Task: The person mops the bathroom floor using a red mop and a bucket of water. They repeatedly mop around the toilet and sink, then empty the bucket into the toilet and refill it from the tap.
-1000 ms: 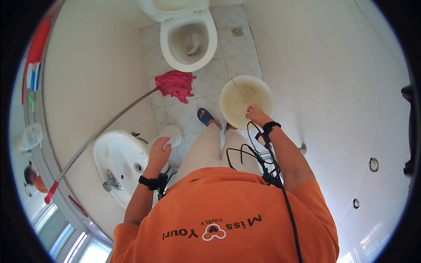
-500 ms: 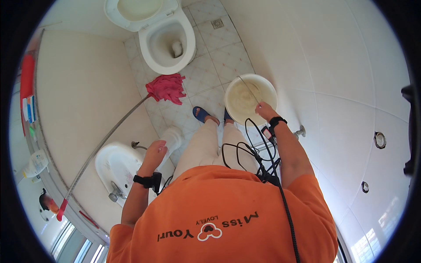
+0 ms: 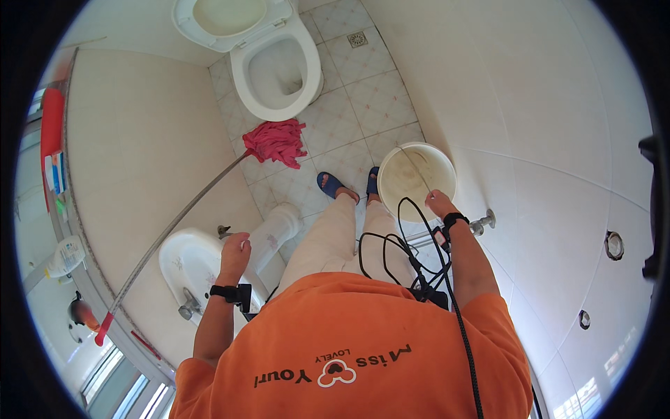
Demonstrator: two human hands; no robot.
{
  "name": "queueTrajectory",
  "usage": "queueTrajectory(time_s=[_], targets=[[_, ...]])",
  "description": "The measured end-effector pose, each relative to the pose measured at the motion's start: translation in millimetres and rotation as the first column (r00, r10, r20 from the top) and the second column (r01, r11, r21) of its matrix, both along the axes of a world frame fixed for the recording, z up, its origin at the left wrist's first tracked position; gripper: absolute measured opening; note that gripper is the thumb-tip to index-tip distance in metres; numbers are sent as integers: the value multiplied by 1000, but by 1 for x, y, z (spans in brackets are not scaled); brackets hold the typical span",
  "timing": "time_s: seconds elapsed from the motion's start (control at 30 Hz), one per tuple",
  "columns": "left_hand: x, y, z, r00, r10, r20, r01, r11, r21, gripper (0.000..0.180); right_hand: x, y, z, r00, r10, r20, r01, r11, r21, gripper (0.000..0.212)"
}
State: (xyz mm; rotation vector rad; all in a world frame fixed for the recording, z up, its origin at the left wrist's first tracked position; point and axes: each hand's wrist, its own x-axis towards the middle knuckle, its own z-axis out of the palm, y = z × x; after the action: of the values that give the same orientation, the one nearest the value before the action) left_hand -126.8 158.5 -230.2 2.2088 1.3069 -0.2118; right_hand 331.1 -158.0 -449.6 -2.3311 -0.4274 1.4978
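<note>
My right hand (image 3: 441, 203) is closed round the thin wire handle of a white round bucket (image 3: 452, 174). The handle runs across the bucket's mouth, and the inside looks cream-coloured. How much water is in it I cannot tell. My left hand (image 3: 235, 254) hangs over the near side of a white washbasin (image 3: 183, 246), its fingers curled in and nothing visible in them. Ahead stands a white toilet (image 3: 314, 66) with its lid raised. A mop (image 3: 278, 142) with a pink-red cloth head lies on the floor just in front of the toilet.
The mop's long grey pole slants across the left to a red end near the mirror. A floor drain (image 3: 357, 39) lies right of the toilet. Black cables (image 3: 412, 255) hang at my waist beside a metal pipe fitting (image 3: 483, 222). A white bottle (image 3: 66, 257) stands on the left ledge.
The bucket has come back toward me with my right hand, uncovering my right foot. The pale patch in the toilet bowl has gone. My left hand has shifted slightly.
</note>
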Motion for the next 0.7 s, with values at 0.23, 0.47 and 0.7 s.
queueTrajectory(time_s=[0.23, 0.47, 0.7], targets=[[3, 1, 0, 987, -131, -94, 130, 991, -15, 14, -12, -19, 7, 1000, 12, 22, -11, 999, -53, 17], [12, -6, 0, 960, -204, -192, 228, 967, 110, 9, -35, -47, 6, 997, -5, 74, 11, 996, -89, 18], [7, -10, -7, 972, -146, -183, 184, 960, 211, 8, -46, -67, -7, 998, 9, 57, 0, 989, -145, 17]])
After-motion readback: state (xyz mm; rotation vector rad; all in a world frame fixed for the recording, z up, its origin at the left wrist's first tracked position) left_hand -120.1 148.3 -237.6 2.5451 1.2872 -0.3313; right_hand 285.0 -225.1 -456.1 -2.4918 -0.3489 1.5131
